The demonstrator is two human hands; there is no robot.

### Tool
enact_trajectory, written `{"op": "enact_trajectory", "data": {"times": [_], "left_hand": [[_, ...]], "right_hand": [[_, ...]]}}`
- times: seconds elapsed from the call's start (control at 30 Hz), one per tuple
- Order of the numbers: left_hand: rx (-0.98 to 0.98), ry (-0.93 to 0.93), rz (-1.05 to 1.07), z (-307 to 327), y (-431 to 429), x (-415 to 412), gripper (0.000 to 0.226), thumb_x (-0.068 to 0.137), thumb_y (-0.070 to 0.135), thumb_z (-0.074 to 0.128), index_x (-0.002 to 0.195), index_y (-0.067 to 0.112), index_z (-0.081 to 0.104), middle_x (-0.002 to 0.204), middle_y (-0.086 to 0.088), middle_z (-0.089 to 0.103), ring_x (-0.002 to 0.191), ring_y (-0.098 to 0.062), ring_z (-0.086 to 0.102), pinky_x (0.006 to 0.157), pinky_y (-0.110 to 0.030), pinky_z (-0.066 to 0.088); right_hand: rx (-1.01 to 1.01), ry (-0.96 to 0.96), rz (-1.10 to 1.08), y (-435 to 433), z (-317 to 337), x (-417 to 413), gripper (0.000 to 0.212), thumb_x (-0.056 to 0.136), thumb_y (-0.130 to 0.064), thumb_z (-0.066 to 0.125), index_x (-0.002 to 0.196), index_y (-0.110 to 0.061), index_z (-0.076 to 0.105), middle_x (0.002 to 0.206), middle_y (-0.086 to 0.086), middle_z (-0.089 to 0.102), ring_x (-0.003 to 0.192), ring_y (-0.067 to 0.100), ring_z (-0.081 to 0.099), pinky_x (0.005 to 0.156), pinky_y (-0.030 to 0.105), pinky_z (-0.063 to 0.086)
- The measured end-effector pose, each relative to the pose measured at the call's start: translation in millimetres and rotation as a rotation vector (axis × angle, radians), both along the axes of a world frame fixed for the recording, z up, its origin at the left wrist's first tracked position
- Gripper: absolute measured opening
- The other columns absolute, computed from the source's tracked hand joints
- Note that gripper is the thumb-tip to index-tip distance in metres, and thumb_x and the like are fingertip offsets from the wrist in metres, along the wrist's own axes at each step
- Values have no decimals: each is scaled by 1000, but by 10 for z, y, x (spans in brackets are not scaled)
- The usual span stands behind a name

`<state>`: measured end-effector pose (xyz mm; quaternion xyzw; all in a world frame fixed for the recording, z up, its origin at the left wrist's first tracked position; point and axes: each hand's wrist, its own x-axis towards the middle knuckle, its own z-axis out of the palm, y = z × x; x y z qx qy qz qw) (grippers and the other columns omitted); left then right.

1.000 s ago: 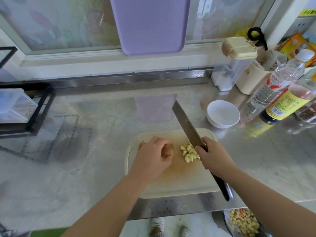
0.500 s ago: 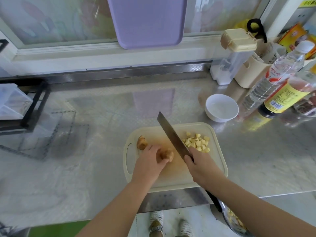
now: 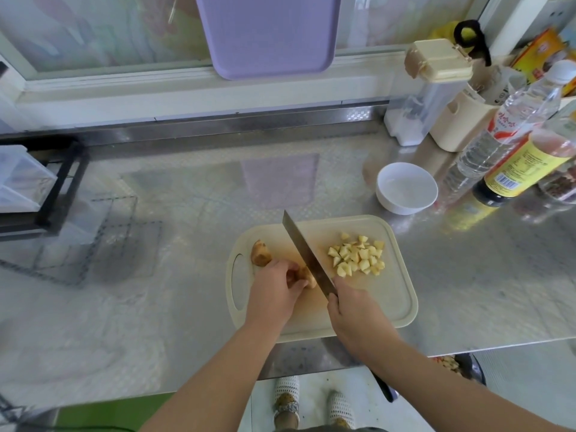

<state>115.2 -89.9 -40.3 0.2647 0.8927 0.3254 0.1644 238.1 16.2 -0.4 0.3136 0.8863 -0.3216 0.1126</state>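
Cutting board at the front edge of the countertop. I have the left hand curled over a brown-skinned piece near the board's middle, fingers holding it down. The right hand grips the knife by its handle; the blade slants across the board, just right of that piece. A second piece lies near the board's left end, with diced cubes heaped toward its far right corner. A white bowl stands beyond that corner.

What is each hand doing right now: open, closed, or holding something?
Left hand: holds the brown-skinned piece down on the cutting board.
Right hand: grips the knife, blade right beside that piece.
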Motion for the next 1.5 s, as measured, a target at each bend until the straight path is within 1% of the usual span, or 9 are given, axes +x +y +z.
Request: {"op": "enact_trajectory", "data": {"times": [0.2,0.57,0.73,0.93,1.07,1.17,1.23,1.37,1.5], "left_hand": [[10,-13,-8,0,4,-13,19,84,32,73,100,23,68,94,11,66,81,-3,59,75,-21,50],[-33,-22,-71,11,2,-48,20,83,32,74,98,25,61,97,11,61,85,-6,59,76,-25,51],[-103,42,-76,15,25,27,35,79,42,72,105,30,53,102,13,51,88,-8,51,71,-21,41],[-157,89,-55,54,-14,43,31,79,47,66,101,30,51,98,11,49,83,-9,52,64,-22,39],[-230,116,-16,92,-220,-26,38,83,45,61,116,27,54,113,8,52,97,-14,57,81,-29,51],[-278,189,-18,146,-362,-44,43,84,44,60,123,29,51,117,8,49,101,-15,58,85,-29,53],[-250,269,-77,191,-354,-43,46,86,43,61,128,30,49,121,8,48,104,-14,58,86,-26,51],[-182,408,-367,261,-65,-122,45,93,28,59,136,30,46,140,9,44,122,-14,50,99,-28,43],[-293,443,-640,267,234,-298,36,94,16,55,128,26,51,142,4,43,128,-21,45,99,-36,45]], "right_hand": [[-41,-60,-19,-60,-67,-63,6,104,-20,35,102,-25,38,75,3,58,70,24,63,60,38,49],[-42,-76,-71,-86,-129,-233,11,104,-22,37,107,-19,47,84,4,63,79,24,66,71,41,56],[-97,-35,-97,-24,-105,-240,17,103,-26,39,109,-17,52,90,5,64,84,24,64,80,45,55],[-99,30,0,99,-78,-126,10,103,-29,41,98,-26,50,79,-1,60,71,15,59,67,35,51],[-90,78,66,226,28,-77,18,102,-31,44,85,-29,46,69,-2,58,58,11,53,56,32,44],[-123,135,36,329,124,-93,16,101,-30,45,86,-29,50,67,3,61,55,18,57,56,40,52],[-121,165,0,403,176,-118,15,101,-29,46,87,-28,51,65,4,61,56,20,59,57,43,53],[-123,197,-75,552,245,-156,14,101,-26,46,87,-28,49,64,2,62,49,15,60,44,24,49],[-131,220,-116,650,313,-124,19,101,-22,46,83,-27,51,67,6,62,43,9,55,41,20,47]]}}
